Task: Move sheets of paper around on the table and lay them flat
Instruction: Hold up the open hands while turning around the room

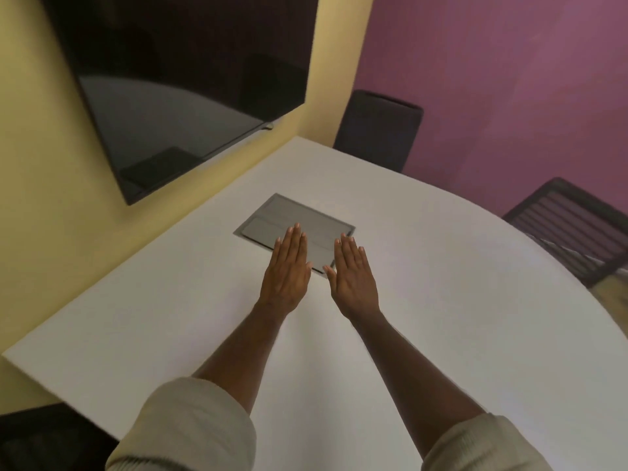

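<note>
Both my hands are stretched out side by side over the white table (441, 300), palms down, fingers straight and held together. My left hand (289, 270) and my right hand (353, 277) hold nothing. Their fingertips reach over the near edge of a grey rectangular panel (282, 212) set flush in the tabletop. No sheet of paper is in view.
A large dark screen (176, 79) hangs on the yellow wall at the left. Two dark chairs stand at the table's far side, one (377, 130) at the back and one (577, 226) at the right, against a purple wall.
</note>
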Tool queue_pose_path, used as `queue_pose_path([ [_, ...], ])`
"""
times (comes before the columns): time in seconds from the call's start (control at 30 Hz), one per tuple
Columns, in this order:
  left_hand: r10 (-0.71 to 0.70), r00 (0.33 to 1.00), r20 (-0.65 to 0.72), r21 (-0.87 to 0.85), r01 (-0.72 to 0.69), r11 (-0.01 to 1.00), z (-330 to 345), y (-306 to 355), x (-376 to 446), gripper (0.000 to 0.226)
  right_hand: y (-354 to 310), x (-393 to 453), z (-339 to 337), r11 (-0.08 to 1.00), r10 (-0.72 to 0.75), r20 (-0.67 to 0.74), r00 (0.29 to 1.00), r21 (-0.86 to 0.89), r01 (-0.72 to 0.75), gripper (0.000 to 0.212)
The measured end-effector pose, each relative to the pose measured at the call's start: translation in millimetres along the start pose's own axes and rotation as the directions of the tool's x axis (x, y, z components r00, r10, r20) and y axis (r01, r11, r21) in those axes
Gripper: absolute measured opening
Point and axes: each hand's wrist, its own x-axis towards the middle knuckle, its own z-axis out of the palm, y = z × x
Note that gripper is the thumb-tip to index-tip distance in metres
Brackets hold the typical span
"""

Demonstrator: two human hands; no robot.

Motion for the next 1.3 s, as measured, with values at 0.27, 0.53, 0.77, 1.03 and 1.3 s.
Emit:
queue_pose_path([
  [0.27,0.215,0.976,0.027,-0.043,-0.213,0.976,7.1,96.7,31.3,0.064,79.9,-47.7,-48.5,0.967,0.232,-0.056,0.971,-0.089,-0.237,0.064],
  [0.53,0.451,0.892,0.032,-0.15,-0.442,0.884,10.8,215.7,29.3,0.063,149.4,-134.1,-101.4,0.87,0.459,-0.14,0.877,-0.132,-0.476,0.067],
  [0.77,0.602,0.798,-0.012,-0.217,-0.59,0.778,-13.2,330.3,-4.6,0.067,193.0,-235.6,-164.8,0.756,0.598,-0.264,0.757,-0.127,-0.642,0.066],
  [1.03,0.687,0.724,-0.068,-0.245,-0.679,0.692,-63.3,447.9,-100.5,0.065,208.4,-384.5,-238.9,0.656,0.659,-0.375,0.651,-0.137,-0.743,0.07],
  [1.3,0.772,0.614,-0.162,-0.266,-0.781,0.565,-113.3,571.4,-212.5,0.065,219.6,-539.1,-305.4,0.565,0.688,-0.441,0.576,-0.172,-0.807,0.066],
])
